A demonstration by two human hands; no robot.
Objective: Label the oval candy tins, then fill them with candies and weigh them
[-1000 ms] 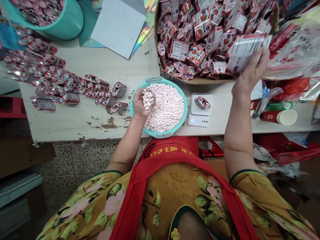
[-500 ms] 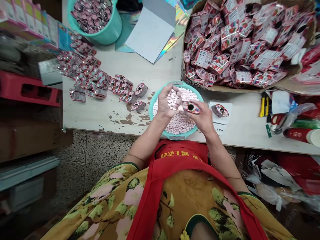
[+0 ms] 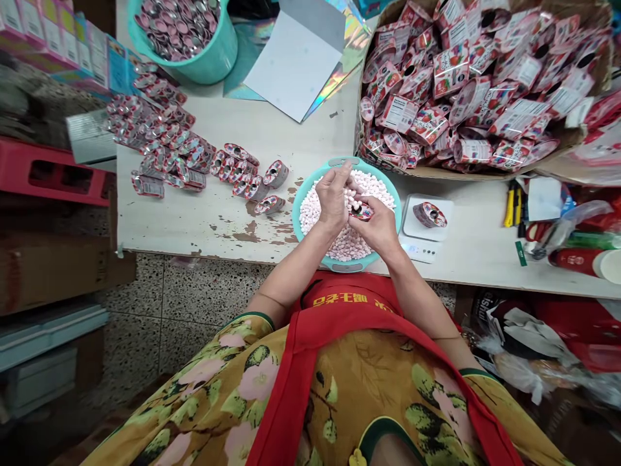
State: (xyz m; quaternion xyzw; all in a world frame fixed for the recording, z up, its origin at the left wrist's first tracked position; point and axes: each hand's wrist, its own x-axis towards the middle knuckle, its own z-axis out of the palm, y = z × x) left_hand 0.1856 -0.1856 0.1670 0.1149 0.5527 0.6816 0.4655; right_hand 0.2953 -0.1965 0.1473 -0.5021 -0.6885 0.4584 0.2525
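Observation:
Over a turquoise basin (image 3: 299, 223) of small pale pink candies (image 3: 352, 243), both hands come together. My left hand (image 3: 334, 197) is cupped and tilted, with candies spilling from it toward the opening of a red-and-white printed candy container (image 3: 361, 212). That container sits in my right hand (image 3: 381, 226), whose fingers close round its sides with the dark hole facing up. Beside the basin, a similar container (image 3: 429, 215) rests on a white digital scale (image 3: 410, 228).
A cardboard box (image 3: 431, 173) at the back right holds many printed containers. Filled-looking containers (image 3: 245, 175) stand in rows on the left of the table. A turquoise bucket (image 3: 213, 65) of small round lids is behind them. Cutters (image 3: 513, 206) lie at right.
My left hand has turned from palm up to tipped over, toward the container. My right hand has moved left, bringing the container beneath the left hand's candies.

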